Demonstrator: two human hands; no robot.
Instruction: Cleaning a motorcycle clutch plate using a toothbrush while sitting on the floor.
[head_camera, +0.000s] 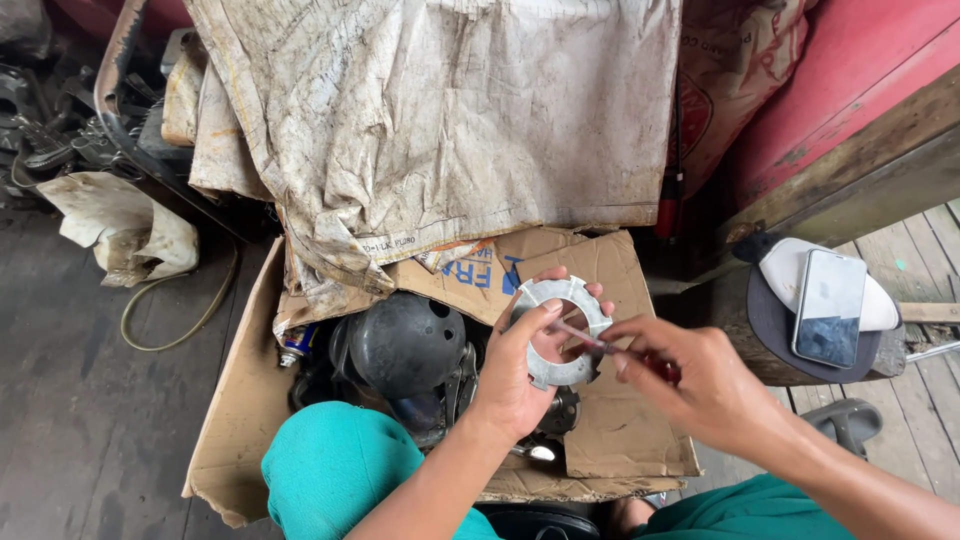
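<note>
My left hand (515, 375) holds a flat grey metal ring plate (557, 331) upright, thumb on its front and fingers behind. My right hand (700, 385) pinches a thin red-handled tool (600, 343) whose tip rests across the ring's central hole. Both hands hover above an open cardboard box (235, 420). Inside the box, just left of my left hand, lies a dark rounded metal part (405, 345) with holes in it, among other dark metal pieces.
A dirty crumpled sack (440, 130) drapes over the box's far side. At right, a phone (830, 305) lies on a cap (770, 320) on a wooden block. A red panel (850, 80) rises behind. Greasy parts (60, 130) and a hose lie at left. My teal-clad knees (330, 470) flank the box.
</note>
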